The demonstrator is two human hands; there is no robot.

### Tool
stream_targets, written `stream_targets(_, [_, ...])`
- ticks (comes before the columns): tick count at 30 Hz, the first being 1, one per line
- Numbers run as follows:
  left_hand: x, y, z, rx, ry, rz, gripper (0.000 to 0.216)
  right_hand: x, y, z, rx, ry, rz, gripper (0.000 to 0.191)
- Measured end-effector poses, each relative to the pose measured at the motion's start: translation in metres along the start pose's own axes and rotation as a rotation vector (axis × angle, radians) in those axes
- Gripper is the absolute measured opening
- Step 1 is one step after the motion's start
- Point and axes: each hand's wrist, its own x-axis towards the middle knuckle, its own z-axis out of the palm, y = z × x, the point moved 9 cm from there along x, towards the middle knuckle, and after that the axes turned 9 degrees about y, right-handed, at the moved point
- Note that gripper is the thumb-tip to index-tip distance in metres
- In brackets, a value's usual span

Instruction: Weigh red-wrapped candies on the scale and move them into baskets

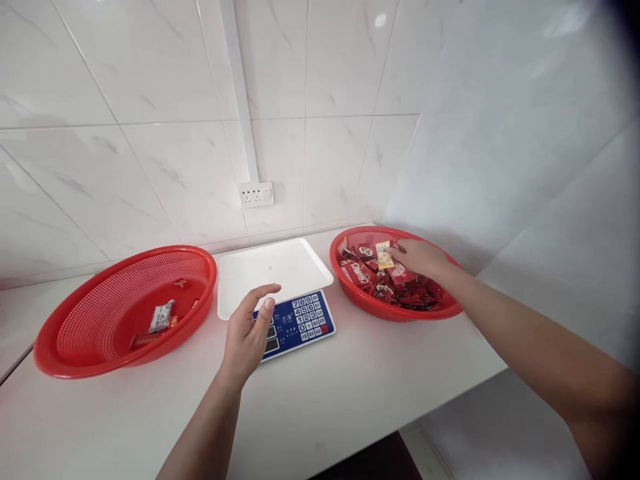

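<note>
My left hand (249,330) hovers over the left part of a digital scale's blue keypad panel (287,327), thumb and forefinger apart, holding nothing. Behind that panel lies the scale's white weighing tray (273,270). Over at the right, my right hand (417,257) reaches into a red plastic basket (357,303) and pinches a small yellow and white snack packet (384,256). Beneath it the basket holds many small packets (385,290), mostly red. On the left, a second red basket (95,310) contains a silver packet (161,317) and a few red ones.
All of this stands on a white table (310,407) pushed against a white tiled wall (175,87). A wall socket (257,194) with a vertical cable channel (241,93) is behind the scale. The table's front edge runs diagonally at lower right.
</note>
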Motion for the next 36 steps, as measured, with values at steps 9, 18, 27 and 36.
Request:
stream_targets(9, [0.002, 0.003, -0.008, -0.035, 0.03, 0.027, 0.029, -0.027, -0.065, 0.064, 0.124, -0.229, -0.222, 0.071])
stream_targets(18, [0.002, 0.002, -0.007, -0.07, 0.017, 0.007, 0.027, 0.001, -0.044, 0.025, 0.299, 0.014, -0.065, 0.049])
stream_targets(27, [-0.007, -0.028, 0.045, -0.444, -0.211, -0.274, 0.047, -0.054, -0.15, 0.022, 1.202, -0.383, 0.03, 0.044])
stream_targets(36, [0.0, -0.062, 0.039, -0.731, -0.011, -0.516, 0.042, -0.087, -0.239, 0.065, 1.328, -0.609, -0.017, 0.043])
